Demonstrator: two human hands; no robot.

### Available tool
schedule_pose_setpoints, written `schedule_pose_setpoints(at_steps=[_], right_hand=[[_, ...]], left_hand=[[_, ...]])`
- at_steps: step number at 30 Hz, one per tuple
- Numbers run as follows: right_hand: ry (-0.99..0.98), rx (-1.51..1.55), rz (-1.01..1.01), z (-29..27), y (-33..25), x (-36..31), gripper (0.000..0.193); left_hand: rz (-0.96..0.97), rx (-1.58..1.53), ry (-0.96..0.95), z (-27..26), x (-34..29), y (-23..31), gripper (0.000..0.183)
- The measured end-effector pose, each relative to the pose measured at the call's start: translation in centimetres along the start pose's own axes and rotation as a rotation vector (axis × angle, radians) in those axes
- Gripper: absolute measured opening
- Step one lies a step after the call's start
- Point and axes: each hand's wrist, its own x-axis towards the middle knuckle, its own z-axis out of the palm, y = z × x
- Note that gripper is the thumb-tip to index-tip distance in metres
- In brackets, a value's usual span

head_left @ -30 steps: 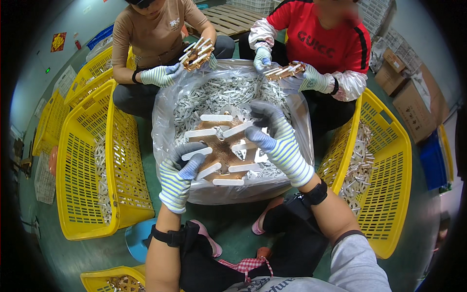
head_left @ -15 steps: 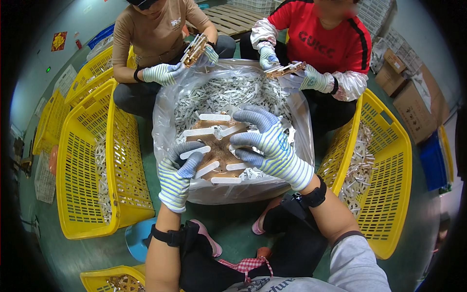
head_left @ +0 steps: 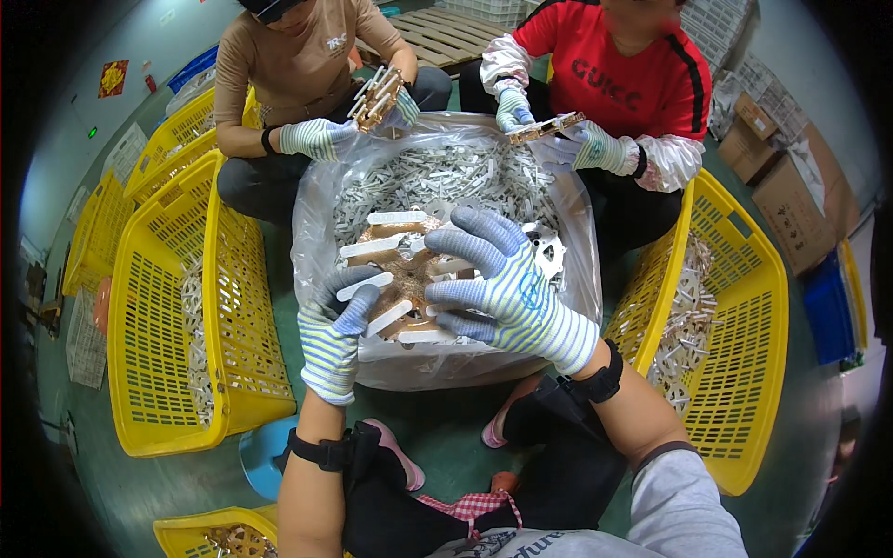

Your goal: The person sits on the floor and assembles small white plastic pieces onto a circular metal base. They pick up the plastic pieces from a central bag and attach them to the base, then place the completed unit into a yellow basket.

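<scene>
A roundish brown plate (head_left: 407, 276) with white strips (head_left: 396, 218) around its rim is held up over the plastic-lined bin. My gloved left hand (head_left: 333, 337) grips its left side, thumb and fingers pinching around one of the strips. Over the right side curl the fingers of my gloved right hand (head_left: 526, 290), gripping that edge and covering part of the plate. Beneath, the bin (head_left: 446, 370) is full of loose white strips (head_left: 409, 179). A white part with holes (head_left: 547, 249) lies on the heap, just beyond my right hand.
Across the bin, two co-workers in striped gloves each hold a similar brown piece (head_left: 377, 98) (head_left: 547, 127). Yellow baskets with white parts flank me at left (head_left: 246, 325) and right (head_left: 744, 372). A blue round object (head_left: 262, 460) sits by my left leg; cardboard boxes (head_left: 791, 209) stand far right.
The plate has shifted slightly left and turned a little. My right hand has moved left, its fingers now farther over the plate. The white part with holes on the heap shows more clearly.
</scene>
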Motion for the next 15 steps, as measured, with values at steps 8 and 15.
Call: schedule_pose_setpoints(at_steps=[8,15], right_hand=[[-0.056,-0.004,0.0,0.19,0.14,-0.02,0.025],[-0.1,-0.006,-0.016,0.08,0.38,0.05,0.026]], left_hand=[[0.011,-0.003,-0.005,0.06,0.15,0.26,0.022],[0.011,0.021,-0.002,-0.01,0.17,0.04,0.023]])
